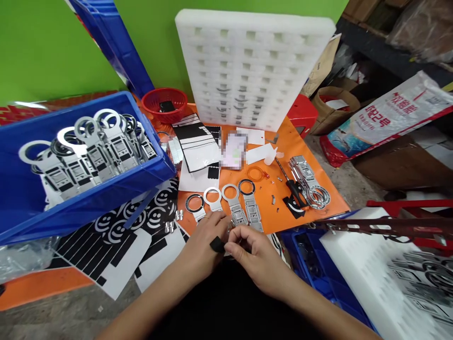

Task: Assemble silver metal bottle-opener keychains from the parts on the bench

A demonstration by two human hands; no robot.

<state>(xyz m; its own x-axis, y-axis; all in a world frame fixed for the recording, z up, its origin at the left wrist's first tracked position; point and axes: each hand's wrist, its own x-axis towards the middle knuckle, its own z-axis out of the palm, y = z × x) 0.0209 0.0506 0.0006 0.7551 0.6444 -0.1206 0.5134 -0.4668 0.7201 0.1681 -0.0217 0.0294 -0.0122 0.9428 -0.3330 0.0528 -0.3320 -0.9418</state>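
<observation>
My left hand point(211, 236) and my right hand point(256, 252) meet at the table's front edge, fingers curled inward. A small black patch point(217, 244) lies against the thumb side of my left hand, close to my right thumb tip. The fingers hide whatever is pinched between the hands. Just beyond them lies a row of flat metal plates with ring ends: a black-ringed plate point(194, 203), a silver one point(213, 196), another silver one point(231, 196) and a dark-ringed one point(252, 208). Nearest my left hand, small silver pieces point(170, 227) rest on black-and-white sheets.
A blue bin point(148, 174) of ringed plates stands left. White foam block point(255, 61), red basket point(164, 101), phone point(234, 150) and sticker sheet point(198, 146) sit behind. Right are a black-handled screwdriver point(295, 189), stacked plates point(307, 179) and a lower foam tray point(357, 255).
</observation>
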